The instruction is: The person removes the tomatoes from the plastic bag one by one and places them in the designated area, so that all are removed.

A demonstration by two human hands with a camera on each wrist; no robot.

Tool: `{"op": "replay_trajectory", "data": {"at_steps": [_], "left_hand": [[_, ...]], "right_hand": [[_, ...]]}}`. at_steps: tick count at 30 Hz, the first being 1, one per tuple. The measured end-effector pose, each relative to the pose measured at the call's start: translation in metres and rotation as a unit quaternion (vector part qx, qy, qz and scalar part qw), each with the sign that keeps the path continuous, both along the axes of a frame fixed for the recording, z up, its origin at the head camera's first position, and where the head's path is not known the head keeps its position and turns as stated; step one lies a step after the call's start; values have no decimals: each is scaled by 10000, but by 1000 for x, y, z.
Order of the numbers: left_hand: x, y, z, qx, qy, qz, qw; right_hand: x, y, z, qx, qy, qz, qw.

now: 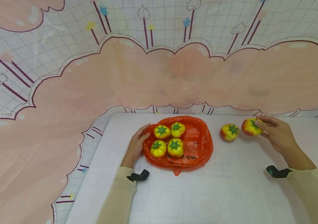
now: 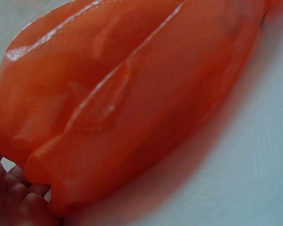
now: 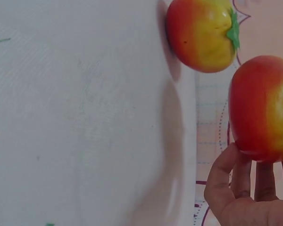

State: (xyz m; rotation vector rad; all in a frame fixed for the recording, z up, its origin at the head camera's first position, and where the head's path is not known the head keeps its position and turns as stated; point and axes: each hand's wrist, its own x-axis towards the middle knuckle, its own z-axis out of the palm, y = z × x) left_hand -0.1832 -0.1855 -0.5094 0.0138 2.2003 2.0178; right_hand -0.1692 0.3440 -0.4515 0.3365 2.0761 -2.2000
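At the right, my right hand (image 1: 279, 132) holds a red-and-yellow tomato (image 1: 250, 127) with a green star-shaped top, thumb and fingertips around it. In the right wrist view the held tomato (image 3: 262, 110) appears raised off the table. Just left of it, a second tomato (image 1: 229, 132) rests on the table. My left hand (image 1: 135, 144) grips the left rim of a red plastic bag (image 1: 206, 146), which lies spread wide with its mouth up. Several similar tomatoes (image 1: 175, 147) sit in the bag's left half. The left wrist view shows fingers (image 2: 21, 197) against the bag's side.
The white table (image 1: 192, 199) extends in front of the bag and to both sides. A patterned pink-and-white cloth (image 1: 159, 81) hangs behind its back edge. Black wrist mounts (image 1: 277, 172) sit on both sleeves.
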Motion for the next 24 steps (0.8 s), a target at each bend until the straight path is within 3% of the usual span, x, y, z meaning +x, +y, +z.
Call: {"op": "replay_trajectory", "data": {"at_steps": [11,18,24], "left_hand": [[3,1,5,-77,17,9,10000],[3,2,5,-84,8,27,10000],[3,2,4,-124,-13,34,9999]], "right_hand": [[1,4,-14,-20,-205,1,9998],[0,4,-18,-233,-81,-3,9997],[-2,4,-22,-110,-116,12,9999]]}}
